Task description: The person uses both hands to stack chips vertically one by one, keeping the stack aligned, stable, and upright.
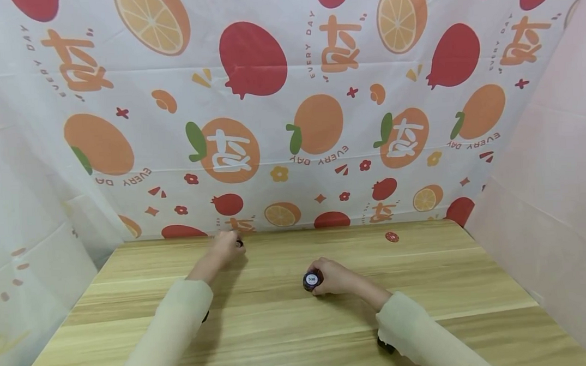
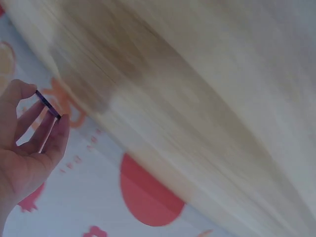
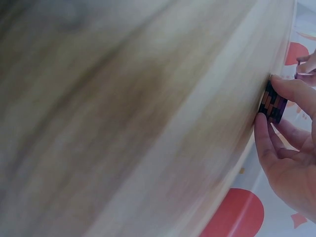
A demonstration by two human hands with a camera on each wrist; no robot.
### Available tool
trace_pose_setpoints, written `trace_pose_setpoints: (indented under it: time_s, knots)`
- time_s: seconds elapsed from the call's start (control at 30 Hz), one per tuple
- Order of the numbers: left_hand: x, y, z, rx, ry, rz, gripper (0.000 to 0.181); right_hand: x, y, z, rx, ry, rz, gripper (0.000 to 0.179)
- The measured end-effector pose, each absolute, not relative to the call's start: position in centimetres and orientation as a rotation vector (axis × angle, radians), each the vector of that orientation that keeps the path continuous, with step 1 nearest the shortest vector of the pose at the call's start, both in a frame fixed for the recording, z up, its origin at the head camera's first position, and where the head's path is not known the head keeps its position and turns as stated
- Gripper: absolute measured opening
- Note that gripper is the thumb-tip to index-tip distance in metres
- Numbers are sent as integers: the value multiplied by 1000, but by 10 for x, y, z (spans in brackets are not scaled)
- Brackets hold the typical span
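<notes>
My left hand [image 1: 225, 247] is at the far edge of the table, left of centre. Between its thumb and fingertips it pinches a single dark purple poker chip [image 2: 48, 104], seen edge-on in the left wrist view. Near the middle of the table, my right hand [image 1: 333, 277] grips a short stack of poker chips [image 1: 311, 280] from its right side. The top chip is dark with a white centre reading 500. In the right wrist view the stack's side [image 3: 272, 102] shows black and orange blocks, with thumb and fingers at opposite sides close over the wood.
A red poker chip [image 1: 392, 237] lies flat near the back edge, to the right. The wooden table [image 1: 270, 337] meets a fruit-print cloth [image 1: 283, 189] hanging behind it. Pale cloth hangs at both sides. A dark object [image 1: 386, 345] shows at the right sleeve.
</notes>
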State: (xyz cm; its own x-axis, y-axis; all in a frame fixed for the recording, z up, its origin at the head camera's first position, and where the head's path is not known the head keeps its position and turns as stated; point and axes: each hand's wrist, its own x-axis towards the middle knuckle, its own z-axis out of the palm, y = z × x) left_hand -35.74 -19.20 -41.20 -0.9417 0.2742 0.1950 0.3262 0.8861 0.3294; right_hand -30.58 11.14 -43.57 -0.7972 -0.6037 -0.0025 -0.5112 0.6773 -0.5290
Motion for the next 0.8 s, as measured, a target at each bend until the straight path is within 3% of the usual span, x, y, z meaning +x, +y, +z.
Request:
trace_pose_setpoints:
  time_s: [0.27,0.8]
  knots:
    - [-348,-161,-410,-717,-2788,-489,21,-306,112,-437,-913,2719,-769,38]
    - [-310,-108,-401,-918,-2772,-559,20,-307,113,-437,-918,2710,-791,37]
